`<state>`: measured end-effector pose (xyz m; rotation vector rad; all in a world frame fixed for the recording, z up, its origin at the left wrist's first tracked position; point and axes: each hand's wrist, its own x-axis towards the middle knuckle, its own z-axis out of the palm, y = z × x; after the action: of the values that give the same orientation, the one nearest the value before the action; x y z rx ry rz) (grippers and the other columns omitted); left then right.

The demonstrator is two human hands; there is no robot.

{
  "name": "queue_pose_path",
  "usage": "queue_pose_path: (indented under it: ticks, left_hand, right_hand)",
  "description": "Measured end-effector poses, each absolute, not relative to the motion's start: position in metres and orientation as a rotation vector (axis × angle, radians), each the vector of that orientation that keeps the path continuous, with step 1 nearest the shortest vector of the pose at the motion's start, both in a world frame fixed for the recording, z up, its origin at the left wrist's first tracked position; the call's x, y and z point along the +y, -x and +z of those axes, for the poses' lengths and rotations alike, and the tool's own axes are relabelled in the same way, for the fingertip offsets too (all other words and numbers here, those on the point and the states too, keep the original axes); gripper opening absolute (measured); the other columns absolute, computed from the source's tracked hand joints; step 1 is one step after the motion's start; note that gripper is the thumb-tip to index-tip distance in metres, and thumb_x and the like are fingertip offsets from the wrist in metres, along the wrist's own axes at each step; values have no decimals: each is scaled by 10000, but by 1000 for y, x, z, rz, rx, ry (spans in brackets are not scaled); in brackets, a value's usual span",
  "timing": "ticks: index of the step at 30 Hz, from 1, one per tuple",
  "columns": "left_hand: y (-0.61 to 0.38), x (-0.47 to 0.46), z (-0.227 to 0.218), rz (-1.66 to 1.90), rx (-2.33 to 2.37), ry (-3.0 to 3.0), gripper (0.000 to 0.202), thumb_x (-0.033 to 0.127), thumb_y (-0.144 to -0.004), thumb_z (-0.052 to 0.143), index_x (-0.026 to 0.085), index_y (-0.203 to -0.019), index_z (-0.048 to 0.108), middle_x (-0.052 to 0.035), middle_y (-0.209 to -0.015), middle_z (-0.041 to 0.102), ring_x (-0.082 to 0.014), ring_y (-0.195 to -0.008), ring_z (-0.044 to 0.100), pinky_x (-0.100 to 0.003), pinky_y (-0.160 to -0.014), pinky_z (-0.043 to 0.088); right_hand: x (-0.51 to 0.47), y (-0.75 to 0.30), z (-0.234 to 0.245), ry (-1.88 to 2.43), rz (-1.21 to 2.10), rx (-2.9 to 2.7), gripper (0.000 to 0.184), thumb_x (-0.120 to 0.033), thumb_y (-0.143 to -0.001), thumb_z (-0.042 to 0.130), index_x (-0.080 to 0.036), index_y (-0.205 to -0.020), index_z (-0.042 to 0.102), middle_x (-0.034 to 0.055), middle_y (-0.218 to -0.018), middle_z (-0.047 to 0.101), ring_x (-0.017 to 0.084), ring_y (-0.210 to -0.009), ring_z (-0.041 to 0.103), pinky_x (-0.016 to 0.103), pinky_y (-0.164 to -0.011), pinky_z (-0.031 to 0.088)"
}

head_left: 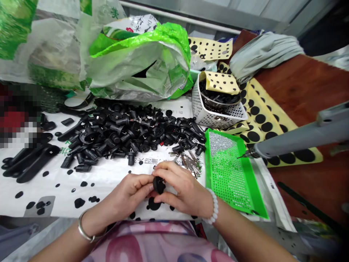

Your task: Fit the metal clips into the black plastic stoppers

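Between my two hands, close to the table's front edge, is a small round black plastic part (158,185). My left hand (132,191) pinches it from the left with thumb and fingers. Curled around its right side, my right hand (178,187) has fingertips and thumb touching it. Just beyond my right hand lies a small heap of flat metal pieces (191,163). Past both hands spreads a big pile of black plastic parts (122,131), some shaped like caps with stems. What my fingertips cover on the held part is hidden.
A green perforated tray (256,193) with many tiny silvery pieces stands at right, beside a grey pointed tool (286,142). Behind it is a white basket (204,112) of black parts. Sheets of black dots (261,116) lie further right. Plastic bags (141,69) fill the back; black handles (35,163) lie left.
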<state>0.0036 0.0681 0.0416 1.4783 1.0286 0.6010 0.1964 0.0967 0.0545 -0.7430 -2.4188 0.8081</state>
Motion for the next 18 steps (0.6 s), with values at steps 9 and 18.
queue_pose_path:
  ticks: [9,18]
  left_hand:
    - [-1,66,46,650,995,-1527,275,284,-900,439,160,-776,651,0,-648,625,-109,-583,544,-188,-551,421]
    - [-8,64,18,1038,1066,-1727,189,173,-871,466,175,-908,652,10,-647,642,-104,-558,573,-184,-546,451]
  right_hand:
    - [92,-195,63,731,821,-2326,425,-467,-839,558,-133,-1097,520,105,-958,584,190,-860,552,315,-741,491]
    - [81,-180,60,932,671,-2216,422,-512,-863,487,-118,-975,591,95,-843,603,193,-764,566,315,-663,487]
